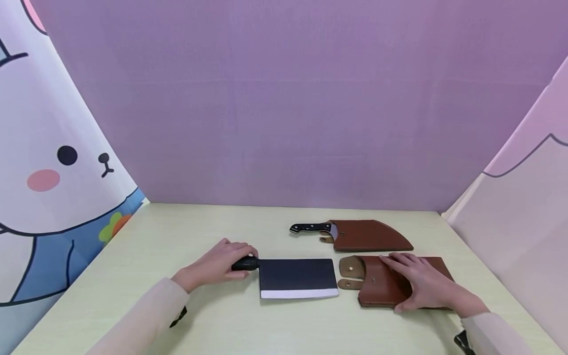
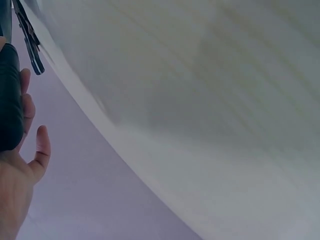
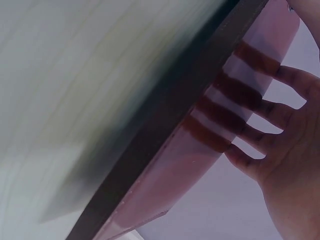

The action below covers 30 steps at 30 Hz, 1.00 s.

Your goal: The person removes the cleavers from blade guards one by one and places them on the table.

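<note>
Left hand (image 1: pixel 217 266) curls round the cleaver (image 1: pixel 296 279) handle; right hand (image 1: pixel 421 283) lies flat, fingers spread, on the leather sheath (image 1: pixel 377 286) beside the blade. Cleaver looks heavy, stiff, sharp-edged: handle is the safe hold.

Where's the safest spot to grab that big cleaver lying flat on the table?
By its black handle, coming from the left, where the left hand already curls round it. The cleaver lies flat with its bright cutting edge toward the person, so the broad blade offers no safe hold; the handle sticks out clear.

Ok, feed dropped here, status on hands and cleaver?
Left hand grips cleaver handle. Right hand flat on empty sheath. Nothing between them.
</note>
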Available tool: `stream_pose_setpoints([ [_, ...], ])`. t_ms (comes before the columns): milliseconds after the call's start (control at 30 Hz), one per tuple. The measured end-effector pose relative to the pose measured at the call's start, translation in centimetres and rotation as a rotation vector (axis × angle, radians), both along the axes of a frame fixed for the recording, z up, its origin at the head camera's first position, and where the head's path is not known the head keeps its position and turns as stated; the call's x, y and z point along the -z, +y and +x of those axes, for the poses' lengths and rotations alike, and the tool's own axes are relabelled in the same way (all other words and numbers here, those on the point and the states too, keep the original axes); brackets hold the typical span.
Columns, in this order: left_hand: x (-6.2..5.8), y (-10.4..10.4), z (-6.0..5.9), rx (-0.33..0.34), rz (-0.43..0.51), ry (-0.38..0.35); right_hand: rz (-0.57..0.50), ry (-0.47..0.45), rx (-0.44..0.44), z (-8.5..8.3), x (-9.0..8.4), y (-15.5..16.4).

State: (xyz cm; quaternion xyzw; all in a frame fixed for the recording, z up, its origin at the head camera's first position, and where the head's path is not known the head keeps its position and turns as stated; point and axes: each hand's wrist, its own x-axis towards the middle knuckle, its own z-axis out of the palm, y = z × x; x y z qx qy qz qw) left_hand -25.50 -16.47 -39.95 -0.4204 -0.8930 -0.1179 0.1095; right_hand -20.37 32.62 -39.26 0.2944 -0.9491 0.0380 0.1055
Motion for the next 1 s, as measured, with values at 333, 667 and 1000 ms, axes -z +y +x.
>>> stream_pose_setpoints([
  [333, 0.0, -1.5, 0.4, 0.002, 0.005, 0.008, -0.006, 0.0, -0.018, -0.1, 0.1, -0.6],
  [667, 0.0, -2.7, 0.6, -0.006, 0.024, -0.016, -0.003, -0.012, -0.037, -0.3, 0.3, -1.4],
  [1000, -0.1, -3.7, 0.9, -0.015, 0.031, -0.036, -0.017, -0.074, -0.04, -0.4, 0.2, -2.1],
])
